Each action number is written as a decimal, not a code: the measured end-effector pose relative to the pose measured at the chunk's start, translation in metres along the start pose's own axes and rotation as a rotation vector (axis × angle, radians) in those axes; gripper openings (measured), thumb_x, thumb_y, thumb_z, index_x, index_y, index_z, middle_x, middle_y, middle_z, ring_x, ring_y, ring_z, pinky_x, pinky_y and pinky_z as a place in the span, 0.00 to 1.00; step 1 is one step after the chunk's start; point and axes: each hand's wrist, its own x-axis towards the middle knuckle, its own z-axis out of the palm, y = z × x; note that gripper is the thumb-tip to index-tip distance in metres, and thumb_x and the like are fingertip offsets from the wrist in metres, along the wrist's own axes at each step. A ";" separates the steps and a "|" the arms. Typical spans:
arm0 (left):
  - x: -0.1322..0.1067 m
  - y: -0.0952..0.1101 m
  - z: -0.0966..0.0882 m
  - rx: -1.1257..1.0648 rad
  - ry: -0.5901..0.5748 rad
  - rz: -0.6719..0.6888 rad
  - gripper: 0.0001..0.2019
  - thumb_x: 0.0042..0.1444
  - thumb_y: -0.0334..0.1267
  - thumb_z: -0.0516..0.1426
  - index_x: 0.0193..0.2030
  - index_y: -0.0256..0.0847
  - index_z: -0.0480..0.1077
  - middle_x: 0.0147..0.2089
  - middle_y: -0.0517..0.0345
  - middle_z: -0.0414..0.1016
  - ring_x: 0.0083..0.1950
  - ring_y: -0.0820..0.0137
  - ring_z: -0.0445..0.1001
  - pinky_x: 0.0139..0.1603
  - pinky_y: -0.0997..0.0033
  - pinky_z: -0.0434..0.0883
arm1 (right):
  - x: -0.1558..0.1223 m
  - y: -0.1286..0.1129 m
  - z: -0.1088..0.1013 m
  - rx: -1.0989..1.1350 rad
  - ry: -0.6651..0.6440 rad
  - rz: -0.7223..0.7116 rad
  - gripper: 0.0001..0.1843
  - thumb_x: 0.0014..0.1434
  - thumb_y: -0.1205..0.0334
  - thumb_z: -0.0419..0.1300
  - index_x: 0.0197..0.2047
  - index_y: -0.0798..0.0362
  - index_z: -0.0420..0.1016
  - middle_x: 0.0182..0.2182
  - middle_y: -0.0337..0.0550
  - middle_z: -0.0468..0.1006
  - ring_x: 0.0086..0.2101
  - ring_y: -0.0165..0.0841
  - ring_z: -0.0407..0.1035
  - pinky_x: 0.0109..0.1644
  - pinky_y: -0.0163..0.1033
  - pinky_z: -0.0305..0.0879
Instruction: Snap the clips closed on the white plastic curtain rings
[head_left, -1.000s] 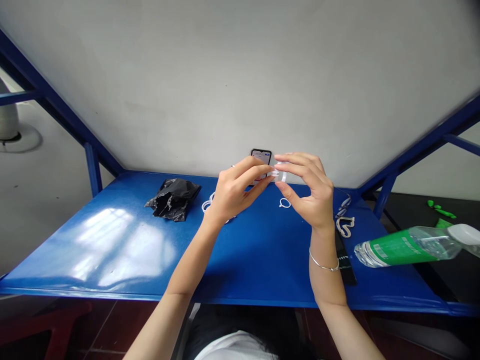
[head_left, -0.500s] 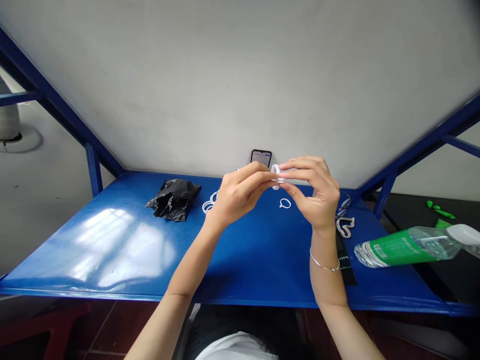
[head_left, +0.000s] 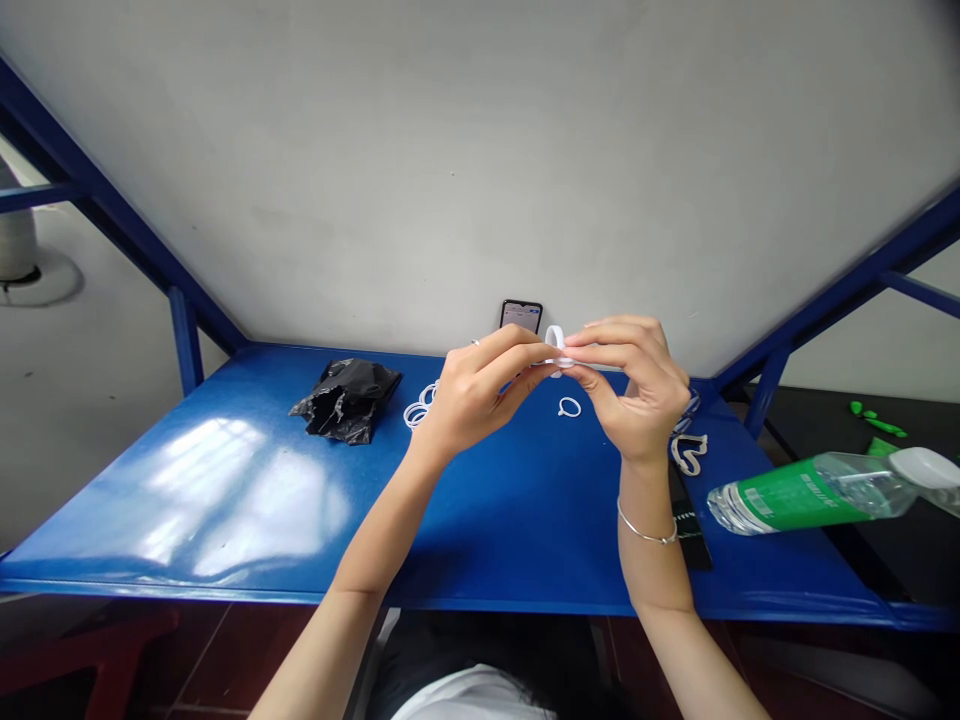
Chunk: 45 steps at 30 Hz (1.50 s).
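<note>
Above the blue tabletop, my left hand (head_left: pixel 480 395) and my right hand (head_left: pixel 636 395) meet fingertip to fingertip, each pinched closed on white plastic rings (head_left: pixel 554 334). One ring stands upright between the fingertips, and another white piece crosses it lower down. Fingers hide where they meet, so I cannot tell whether they are joined. Below the hands lies a loose white ring (head_left: pixel 570 407) with a small tab on its edge. Several more white rings (head_left: pixel 415 414) lie beside my left wrist, partly covered by that hand.
A phone (head_left: pixel 521 315) leans on the wall behind my hands. At the left is a crumpled black plastic bag (head_left: pixel 349 400). To the right are a white curved piece (head_left: pixel 690 455), a dark flat object (head_left: pixel 690 525) and a green-labelled bottle (head_left: pixel 814 495) on its side.
My right hand has shifted slightly to the right, and the upright white ring has moved a little up and right. My left hand has hardly moved.
</note>
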 end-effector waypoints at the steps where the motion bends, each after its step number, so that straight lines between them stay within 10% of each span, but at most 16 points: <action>1: 0.000 0.000 0.000 0.006 -0.003 0.000 0.04 0.64 0.32 0.55 0.42 0.40 0.72 0.34 0.60 0.75 0.31 0.80 0.72 0.31 0.82 0.68 | 0.000 0.000 0.000 0.007 0.008 -0.003 0.06 0.60 0.65 0.63 0.40 0.44 0.77 0.37 0.37 0.81 0.41 0.39 0.73 0.46 0.50 0.71; 45: -0.001 0.007 0.005 0.136 0.074 0.080 0.03 0.60 0.29 0.58 0.39 0.38 0.70 0.30 0.63 0.74 0.26 0.82 0.71 0.26 0.83 0.66 | 0.001 -0.002 0.000 0.052 0.042 0.002 0.04 0.58 0.65 0.65 0.37 0.45 0.77 0.32 0.37 0.80 0.37 0.37 0.73 0.41 0.47 0.71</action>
